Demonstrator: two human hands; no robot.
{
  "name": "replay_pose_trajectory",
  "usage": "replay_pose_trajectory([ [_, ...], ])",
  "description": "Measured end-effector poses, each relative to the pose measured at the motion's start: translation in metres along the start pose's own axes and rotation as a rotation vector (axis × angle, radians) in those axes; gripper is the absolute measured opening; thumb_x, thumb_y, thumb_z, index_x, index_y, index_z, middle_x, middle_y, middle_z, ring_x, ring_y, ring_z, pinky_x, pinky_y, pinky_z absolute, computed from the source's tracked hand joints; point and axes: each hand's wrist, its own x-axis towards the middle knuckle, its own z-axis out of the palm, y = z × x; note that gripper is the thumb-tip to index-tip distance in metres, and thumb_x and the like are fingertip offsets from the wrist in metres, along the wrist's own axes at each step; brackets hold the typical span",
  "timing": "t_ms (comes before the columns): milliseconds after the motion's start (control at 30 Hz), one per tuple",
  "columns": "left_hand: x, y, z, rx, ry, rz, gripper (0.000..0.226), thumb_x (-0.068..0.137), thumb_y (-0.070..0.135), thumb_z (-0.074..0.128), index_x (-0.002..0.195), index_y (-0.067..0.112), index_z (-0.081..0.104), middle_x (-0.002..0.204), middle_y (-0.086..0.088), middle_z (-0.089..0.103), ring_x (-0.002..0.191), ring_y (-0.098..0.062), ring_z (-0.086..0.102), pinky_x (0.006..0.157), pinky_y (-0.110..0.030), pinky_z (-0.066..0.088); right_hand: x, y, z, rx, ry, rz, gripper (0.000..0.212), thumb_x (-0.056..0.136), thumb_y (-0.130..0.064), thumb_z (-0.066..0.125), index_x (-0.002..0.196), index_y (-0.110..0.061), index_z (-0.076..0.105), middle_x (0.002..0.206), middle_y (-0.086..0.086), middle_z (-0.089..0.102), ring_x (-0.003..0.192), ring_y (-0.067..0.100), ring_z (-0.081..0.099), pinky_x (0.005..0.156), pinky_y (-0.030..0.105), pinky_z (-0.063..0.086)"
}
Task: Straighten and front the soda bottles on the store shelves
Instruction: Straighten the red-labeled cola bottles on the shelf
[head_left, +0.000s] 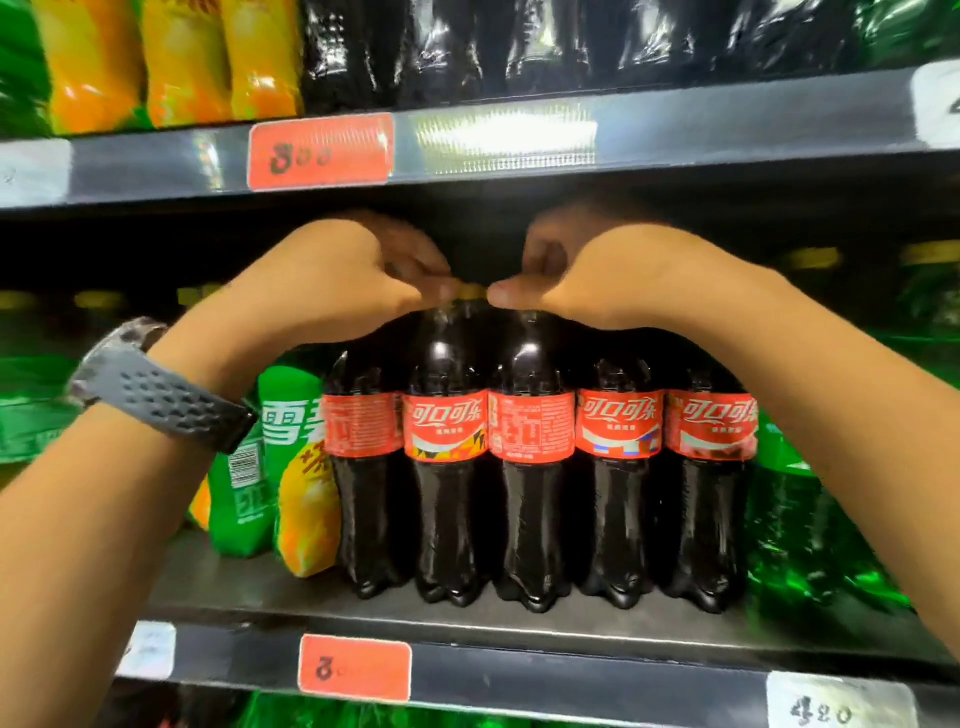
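Your way in is the dark gap between the tops of the colas (447, 431) and the upper shelf (727, 124). Your left hand (353, 275) and right hand (597, 275) fill its middle, both pinching at one cap (472, 292). The five colas stand touching, so no finger passes between them. A yellow-green bottle (306, 499) presses against the row's left end, and green bottles (800, 519) stand just beside its right end, closing both sides. In front, a bare strip of board (234, 587) lies open up to the rail (571, 670).
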Motion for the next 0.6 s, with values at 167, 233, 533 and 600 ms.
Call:
replay_pose_trajectory([
  [167,0.003,-0.004,0.002,-0.106,-0.024,0.032,0.016,0.081,0.039,0.072,0.093,0.028,0.073,0.076,0.012,0.072,0.067,0.001,0.062,0.054,-0.006,0.039,-0.004,-0.001,-0.002,0.033,-0.045,-0.007,0.033,0.086,-0.049,0.061,0.105,-0.023,0.069,0.099,-0.003,0.067,0.089,0.017,0.062,0.074,0.027,0.047],
  [233,0.004,-0.007,0.002,-0.188,-0.036,0.024,0.016,0.081,0.036,0.073,0.094,0.027,0.073,0.076,0.014,0.072,0.065,0.006,0.061,0.054,-0.002,0.038,-0.007,0.001,-0.003,0.066,-0.069,-0.013,0.029,0.088,-0.044,0.060,0.109,-0.026,0.067,0.102,-0.006,0.067,0.092,0.015,0.062,0.084,0.031,0.049],
  [533,0.003,-0.012,0.008,-0.293,-0.071,0.034,0.019,0.079,0.024,0.077,0.097,0.022,0.070,0.078,0.006,0.073,0.059,0.007,0.058,0.053,-0.002,0.037,-0.003,-0.002,-0.001,0.051,-0.027,0.089,0.045,0.076,-0.065,0.061,0.101,-0.028,0.063,0.091,-0.010,0.063,0.079,0.010,0.060,0.064,0.022,0.045],
  [600,0.003,-0.010,0.008,-0.325,-0.074,0.013,0.020,0.079,0.022,0.077,0.097,0.020,0.070,0.080,0.004,0.073,0.059,0.007,0.058,0.054,-0.002,0.037,-0.001,-0.003,-0.001,0.034,-0.050,0.049,0.035,0.081,-0.054,0.064,0.099,-0.025,0.066,0.088,-0.008,0.063,0.079,0.013,0.060,0.064,0.026,0.047],
])
